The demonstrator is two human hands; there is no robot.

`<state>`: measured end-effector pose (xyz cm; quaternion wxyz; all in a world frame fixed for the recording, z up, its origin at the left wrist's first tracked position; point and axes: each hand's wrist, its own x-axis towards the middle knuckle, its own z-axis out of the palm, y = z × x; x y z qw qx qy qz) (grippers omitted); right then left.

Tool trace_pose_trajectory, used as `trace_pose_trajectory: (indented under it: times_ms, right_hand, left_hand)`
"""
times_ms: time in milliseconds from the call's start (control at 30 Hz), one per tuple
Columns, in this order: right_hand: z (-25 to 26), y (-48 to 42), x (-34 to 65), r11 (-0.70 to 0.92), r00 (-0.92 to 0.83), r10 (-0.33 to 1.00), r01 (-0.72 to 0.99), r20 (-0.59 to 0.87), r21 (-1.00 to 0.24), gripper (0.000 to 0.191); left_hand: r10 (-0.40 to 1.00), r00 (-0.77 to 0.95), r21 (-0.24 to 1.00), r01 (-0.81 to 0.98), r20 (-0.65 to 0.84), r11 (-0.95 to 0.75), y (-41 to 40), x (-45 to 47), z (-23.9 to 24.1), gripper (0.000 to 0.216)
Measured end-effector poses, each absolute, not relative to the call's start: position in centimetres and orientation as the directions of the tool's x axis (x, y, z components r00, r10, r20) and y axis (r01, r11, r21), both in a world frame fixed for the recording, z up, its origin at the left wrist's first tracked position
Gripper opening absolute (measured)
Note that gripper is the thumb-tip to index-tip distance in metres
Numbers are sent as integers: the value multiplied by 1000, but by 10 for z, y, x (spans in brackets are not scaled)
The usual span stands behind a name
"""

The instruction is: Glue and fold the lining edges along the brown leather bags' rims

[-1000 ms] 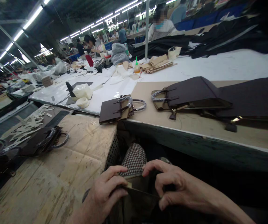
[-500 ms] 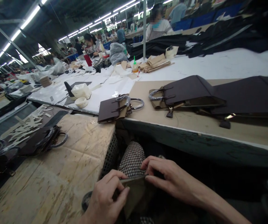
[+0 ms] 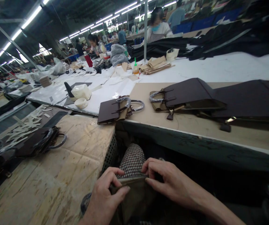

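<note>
A dark handbag (image 3: pixel 136 197) with an olive-brown inner face lies low in front of me, over my lap. Its upper edge runs between my two hands. My left hand (image 3: pixel 106 193) holds the left end of that edge, thumb on the near side and fingers on the far side. At the right end, my right hand (image 3: pixel 164 178) pinches the same edge between thumb and curled fingers. Part of a plastic-wrapped handle (image 3: pixel 85 203) shows left of my left hand. The bag's lower part is in deep shadow.
A small brown handbag (image 3: pixel 109 111) and larger brown bags (image 3: pixel 190 93) lie on the table ahead. More bags (image 3: pixel 38 143) and pale strips (image 3: pixel 26 129) are on the left worktop (image 3: pixel 78 162). A glue bottle (image 3: pixel 135 68) stands farther back. Co-workers sit beyond.
My left thumb and fingers have spread slightly apart at the edge, and more of the edge shows between my hands. My right hand stays nearly in place.
</note>
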<state>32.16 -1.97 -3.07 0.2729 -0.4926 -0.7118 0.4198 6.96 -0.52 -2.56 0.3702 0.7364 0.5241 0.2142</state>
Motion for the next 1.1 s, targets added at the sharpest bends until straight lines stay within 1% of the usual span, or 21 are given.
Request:
trace_pose_trajectory:
  times_ms: [100,200,300,433,500,633,800,900,933,1000,1067,1100]
  right_hand:
    - [-31,-19,320,136,-335,940,540,-64,-831,14]
    - [-33,-19,319,108,-312,945,576,-96,-810,12]
    - [-34,-20,317,104,-310,945,580,-101,-808,12]
    - [-32,-21,318,87,-311,943,576,-120,-813,12]
    - [-32,-21,318,77,-316,940,567,-130,-820,14]
    - [-34,-21,320,79,-333,934,548,-130,-833,17]
    - [-34,-20,319,82,-354,927,513,-123,-855,21]
    - [-35,-19,319,91,-361,925,511,-117,-854,21]
    - [-35,-19,319,92,-364,924,513,-119,-853,20]
    - [-36,-18,319,91,-373,920,510,-125,-855,20]
    - [-36,-18,320,89,-381,916,499,-126,-862,19]
    - [-36,-19,320,89,-381,916,494,-124,-865,20]
  left_hand:
    - [935,331,797,596,-128,-102,-4,69,-23,21]
    - [938,331,807,579,-103,-116,-4,67,-24,20]
    - [949,316,787,587,-6,-190,-6,65,-30,17]
    - [933,321,712,617,163,-336,-13,62,-41,8]
    - [921,327,694,615,209,-376,-17,62,-45,5]
    - [925,312,713,596,219,-370,-25,61,-48,5]
    - [913,361,762,532,191,-370,-27,55,-44,8]
    - [900,416,815,473,129,-336,-27,49,-39,17]
    - [898,429,856,422,101,-298,-27,47,-37,26]
    - [904,427,939,297,33,-175,-27,43,-31,55]
    - [910,412,978,205,-54,-35,-27,41,-24,81]
    - [905,412,981,193,-106,27,-26,40,-21,86]
